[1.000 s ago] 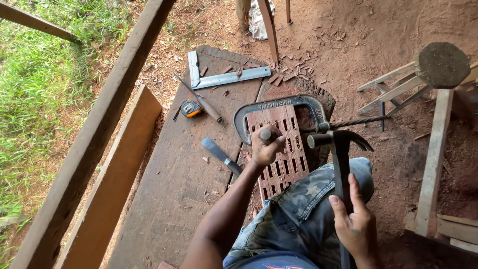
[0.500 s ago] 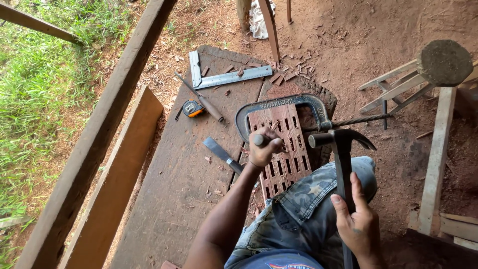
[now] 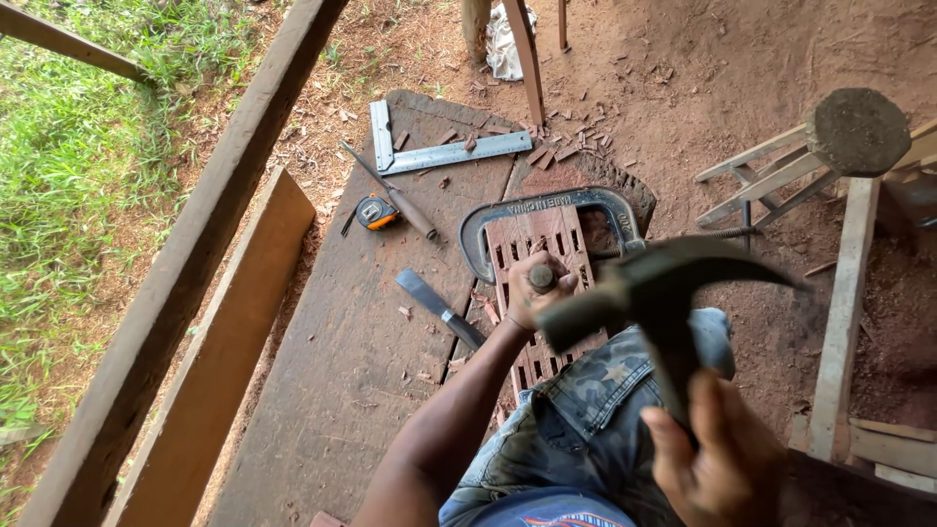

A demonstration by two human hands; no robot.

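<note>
My left hand grips a chisel upright, its handle end showing above my fist, set on a reddish wooden panel with rows of cut slots. A grey C-clamp holds the panel to the dark plank. My right hand is closed on the handle of a claw hammer, whose blurred head hangs just right of the chisel's end. My knee in camouflage shorts rests on the panel.
On the plank lie a second chisel, a tape measure, a long tool with a wooden handle and a metal square. A beam and board run at left, grass beyond. Wooden stool parts stand at right.
The hammer has swung from beside my knee toward the chisel's end and now blurs in motion. My left hand keeps the chisel on the panel.
</note>
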